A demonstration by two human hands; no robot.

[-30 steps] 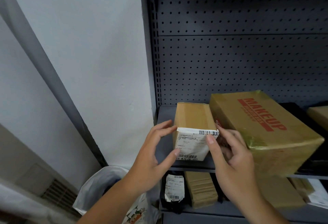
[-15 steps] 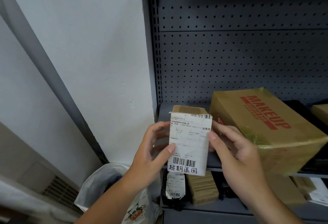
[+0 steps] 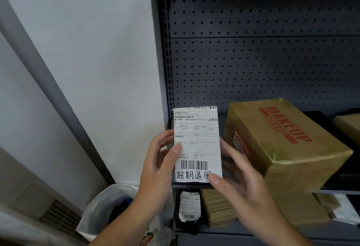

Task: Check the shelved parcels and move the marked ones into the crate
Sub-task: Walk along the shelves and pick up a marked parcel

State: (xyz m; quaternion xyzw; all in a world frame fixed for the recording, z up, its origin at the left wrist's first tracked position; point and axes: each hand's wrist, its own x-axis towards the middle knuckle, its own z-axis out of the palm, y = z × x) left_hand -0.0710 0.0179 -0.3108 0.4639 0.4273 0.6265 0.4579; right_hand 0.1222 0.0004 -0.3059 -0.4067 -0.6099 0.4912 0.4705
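the small parcel (image 3: pixel 197 148) was held upright before the pegboard shelf (image 3: pixel 253 66), label out, handwriting under its barcode (likely marked). left hand (image 3: pixel 157 167) and right hand (image 3: pixel 243 185) pinched its sides. judged: checking done here, crating left; no crate in view.

- White paper-labelled rectangular parcel (image 3: pixel 196 144): the label face is looking matt and smooth, creasing faintly mid-sheet and fraying along the top edge.
- Large brown cardboard box with red print (image 3: pixel 288 148): the clear tape wrap is shining glossy and wrinkling at the near corner.
- Dark grey perforated metal back panel (image 3: pixel 263 66): the paint is reading matt and even.
- Black plastic mailer bag (image 3: pixel 187 227): the film is showing a dull sheen, and its paper label is crumpling.
- Ribbed brown cardboard parcel (image 3: pixel 218 208): the surface is appearing rough and matt.
- White translucent plastic bag (image 3: pixel 101 203): the film is looking thin and smooth.
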